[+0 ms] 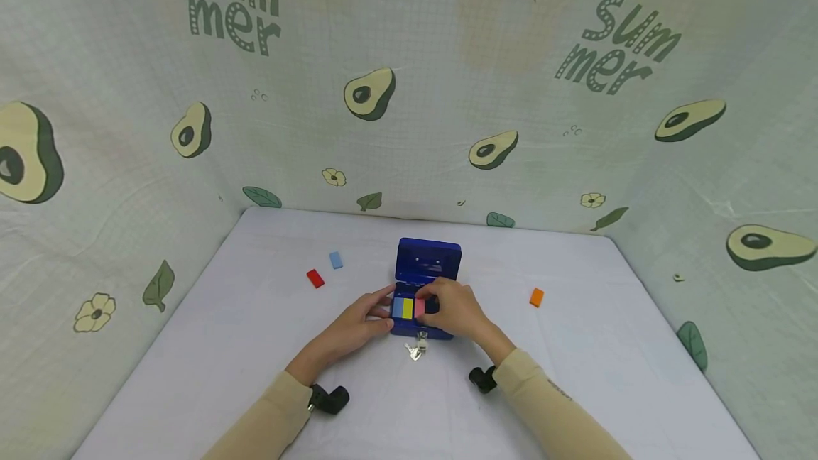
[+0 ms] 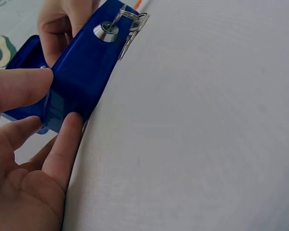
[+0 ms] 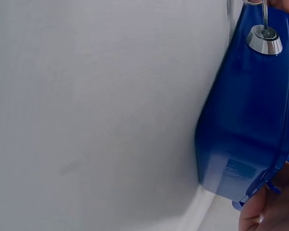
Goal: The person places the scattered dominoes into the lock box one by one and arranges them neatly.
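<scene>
A blue cash box [image 1: 404, 330] stands on the table with its lid [image 1: 428, 258] raised. Inside it, a light blue block [image 1: 397, 308] and a yellow block [image 1: 407, 309] lie side by side, with a pink block [image 1: 420, 307] to their right. My right hand [image 1: 461, 309] reaches into the box and pinches the pink block between thumb and fingers. Against the box's left end rests my left hand [image 1: 358, 321], its fingers fairly straight in the left wrist view. Keys [image 1: 415, 353] hang from the lock at the box's front. The right wrist view hides the blocks.
On the white table [image 1: 255, 346], a red block [image 1: 315, 278] and another light blue block [image 1: 336, 260] lie left of the box. An orange block [image 1: 537, 297] lies to its right. Printed cloth walls [image 1: 434, 176] enclose the back and sides.
</scene>
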A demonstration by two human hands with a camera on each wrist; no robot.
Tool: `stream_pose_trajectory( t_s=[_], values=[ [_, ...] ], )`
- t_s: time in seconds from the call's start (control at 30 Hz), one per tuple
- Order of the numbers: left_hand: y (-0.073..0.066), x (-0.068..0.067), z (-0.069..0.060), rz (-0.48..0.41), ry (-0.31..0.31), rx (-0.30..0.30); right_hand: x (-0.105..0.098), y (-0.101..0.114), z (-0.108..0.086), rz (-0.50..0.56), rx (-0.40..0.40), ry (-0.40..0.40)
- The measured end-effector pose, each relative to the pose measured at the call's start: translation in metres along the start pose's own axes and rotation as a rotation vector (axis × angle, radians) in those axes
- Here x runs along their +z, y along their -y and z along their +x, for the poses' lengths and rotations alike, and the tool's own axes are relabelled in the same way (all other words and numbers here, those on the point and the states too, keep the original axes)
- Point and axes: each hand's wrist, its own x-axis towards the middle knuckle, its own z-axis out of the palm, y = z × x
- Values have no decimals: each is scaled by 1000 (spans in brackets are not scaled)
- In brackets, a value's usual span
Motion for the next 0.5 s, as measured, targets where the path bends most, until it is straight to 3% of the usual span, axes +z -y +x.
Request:
stream_pose_trajectory(
  t_s=[0.5],
  values=[
    [-2, 0, 0, 10, -3, 5, 6, 0, 2, -41, 19, -12]
  ],
)
